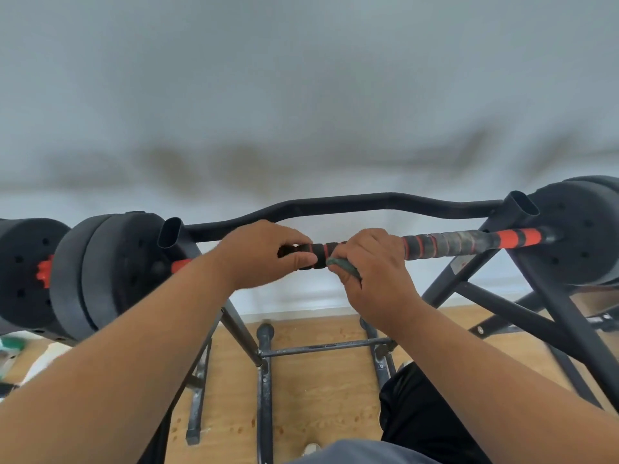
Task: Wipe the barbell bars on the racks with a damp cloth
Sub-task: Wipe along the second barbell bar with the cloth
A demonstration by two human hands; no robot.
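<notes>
- Barbell bar (445, 244): lies roughly level across the middle of the frame, resting on a black rack (549, 316). Its shaft carries a ribbed grip in black, grey and orange bands; the grey part at right of centre looks worn.
- Weight plates: black discs sit on both ends of the bar, one stack at the left edge (100, 272) and one at the right edge (582, 229). An orange collar (43, 272) shows on the far left end.
- Left hand (264, 252): placed just left of the frame's centre, curled over the bar from above with the thumb under it, gripping the black part of the shaft.
- Right hand (371, 262): just right of centre, beside the left hand with a short stretch of bar between them. Its fingers wrap over the bar and pinch a dark green cloth (345, 267) against the grip; only a folded edge of the cloth shows below the thumb.
- Rack crossbar (335, 202): a black, gently bent tube runs behind and above the bar, joining the two uprights.
- Floor (318, 390): light wood-patterned boards fill the lower centre, with the rack's feet and a low cross strut standing on them.
- Wall (301, 78): pale and blurred, filling the upper half of the frame.
- Person: both bare forearms enter from the lower corners; dark clothing shows at lower right.
</notes>
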